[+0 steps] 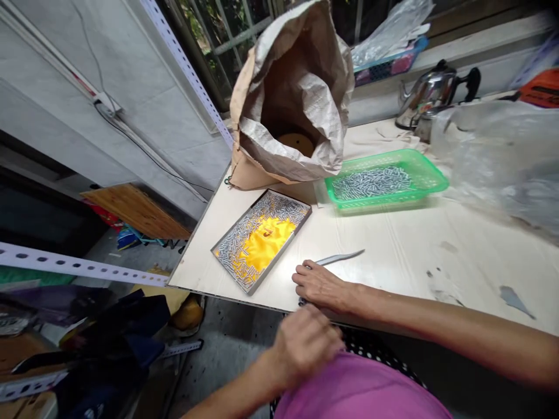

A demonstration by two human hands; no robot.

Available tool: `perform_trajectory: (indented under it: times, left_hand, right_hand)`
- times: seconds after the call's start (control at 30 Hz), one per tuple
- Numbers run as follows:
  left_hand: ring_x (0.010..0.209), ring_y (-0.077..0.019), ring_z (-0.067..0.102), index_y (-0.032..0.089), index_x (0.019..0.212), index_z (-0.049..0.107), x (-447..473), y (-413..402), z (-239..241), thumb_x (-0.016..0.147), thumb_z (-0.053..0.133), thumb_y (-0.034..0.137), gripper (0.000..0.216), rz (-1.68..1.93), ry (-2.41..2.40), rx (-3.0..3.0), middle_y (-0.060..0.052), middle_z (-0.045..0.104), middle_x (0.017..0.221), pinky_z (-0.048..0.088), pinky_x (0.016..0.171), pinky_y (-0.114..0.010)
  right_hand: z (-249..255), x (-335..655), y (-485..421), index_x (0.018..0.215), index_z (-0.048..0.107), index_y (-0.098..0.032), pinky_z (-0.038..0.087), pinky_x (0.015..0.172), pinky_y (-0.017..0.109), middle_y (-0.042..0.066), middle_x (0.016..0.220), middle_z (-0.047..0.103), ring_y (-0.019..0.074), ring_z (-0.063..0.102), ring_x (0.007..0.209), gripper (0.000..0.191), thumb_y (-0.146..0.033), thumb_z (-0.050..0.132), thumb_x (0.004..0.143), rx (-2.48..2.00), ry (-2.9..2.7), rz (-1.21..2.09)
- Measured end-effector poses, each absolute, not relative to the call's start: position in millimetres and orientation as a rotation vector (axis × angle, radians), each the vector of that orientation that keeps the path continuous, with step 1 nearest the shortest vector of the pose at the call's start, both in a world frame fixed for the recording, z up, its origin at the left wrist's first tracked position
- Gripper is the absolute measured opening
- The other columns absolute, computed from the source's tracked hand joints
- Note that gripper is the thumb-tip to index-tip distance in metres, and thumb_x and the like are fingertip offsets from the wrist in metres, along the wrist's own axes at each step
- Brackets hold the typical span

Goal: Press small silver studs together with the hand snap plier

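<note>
My right hand [321, 288] lies at the table's front edge with its fingers curled. A thin grey tool [343, 257], slightly curved and pointed, sticks out from under those fingers; its other end is hidden. Something small and dark shows below the hand. Closer to my body, just off the edge, my left hand [305, 343] is closed and slightly blurred; whatever its fingers hold, if anything, is hidden. Left of my right hand is a shallow tray [258, 284] with a yellow bottom, strewn with many small silver metal pins [233, 238].
A green plastic basket [437, 183] holds a heap of similar pins. Behind the tray stands a large open paper sack [248, 166]. A metal kettle [430, 93] and clear plastic bags [502, 157] are at the right. A grey scrap [515, 301] lies near the front edge.
</note>
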State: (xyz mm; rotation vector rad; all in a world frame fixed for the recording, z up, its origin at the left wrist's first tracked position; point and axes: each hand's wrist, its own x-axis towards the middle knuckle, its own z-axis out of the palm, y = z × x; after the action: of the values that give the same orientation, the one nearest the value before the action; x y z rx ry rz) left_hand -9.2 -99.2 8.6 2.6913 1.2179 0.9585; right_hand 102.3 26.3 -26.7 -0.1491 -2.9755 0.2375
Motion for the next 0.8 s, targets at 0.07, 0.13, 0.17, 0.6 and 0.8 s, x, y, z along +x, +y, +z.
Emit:
perform_trajectory:
  times: [0.07, 0.13, 0.17, 0.6, 0.8]
  left_hand:
    - [0.084, -0.0177, 0.060, 0.018, 0.096, 0.065, -53.8, -79.7, 21.8, 0.095, 0.048, 0.016, 0.017, 0.812, 1.732, 2.595, -0.005, 0.069, 0.088, 0.050, 0.080, -0.031]
    - [0.086, -0.0215, 0.056, 0.017, 0.098, 0.067, -102.9, -53.6, 29.0, 0.096, 0.046, 0.019, 0.021, 0.576, 2.211, 2.419, -0.008, 0.068, 0.091, 0.049, 0.078, -0.035]
    - [0.089, -0.0231, 0.055, 0.017, 0.098, 0.068, -126.1, -40.7, 30.2, 0.096, 0.047, 0.021, 0.021, 0.451, 2.340, 2.357, -0.008, 0.067, 0.092, 0.048, 0.078, -0.035]
    - [0.097, -0.0262, 0.053, 0.015, 0.078, 0.068, -192.7, 10.7, 7.9, 0.091, 0.045, 0.018, 0.027, -0.143, 2.298, 2.157, -0.012, 0.063, 0.092, 0.044, 0.079, -0.036]
    - [0.093, -0.0240, 0.057, 0.016, 0.077, 0.068, -181.6, 15.8, 21.1, 0.086, 0.050, 0.014, 0.020, -0.053, 2.234, 2.138, -0.011, 0.067, 0.088, 0.045, 0.082, -0.035]
  right_hand:
    - [-28.0, 101.3, 27.4, 0.082, 0.061, -0.017, 0.035, 0.076, 0.037, 0.007, 0.088, 0.060, 0.0220, 0.048, 0.087, 0.009, -0.016, 0.055, 0.089, -0.185, -2.940, 0.318]
    - [-24.2, 103.3, 28.6, 0.086, 0.060, -0.017, 0.036, 0.074, 0.035, 0.006, 0.088, 0.061, 0.0203, 0.049, 0.083, 0.012, -0.016, 0.049, 0.093, -0.262, -2.868, 0.446]
    - [-20.8, 105.4, 29.8, 0.087, 0.059, -0.017, 0.037, 0.073, 0.034, 0.006, 0.087, 0.062, 0.0196, 0.050, 0.082, 0.015, -0.017, 0.046, 0.095, -0.304, -2.811, 0.515]
    - [52.1, 191.8, 175.9, 0.102, 0.062, -0.017, 0.046, 0.075, 0.038, 0.012, 0.091, 0.064, 0.0249, 0.060, 0.084, 0.021, -0.031, 0.048, 0.094, -1.077, -2.177, 0.052]
    - [49.1, 195.8, 145.9, 0.110, 0.063, -0.015, 0.045, 0.072, 0.035, 0.013, 0.100, 0.061, 0.0233, 0.060, 0.083, 0.030, -0.038, 0.048, 0.096, -1.091, -2.392, 0.031]
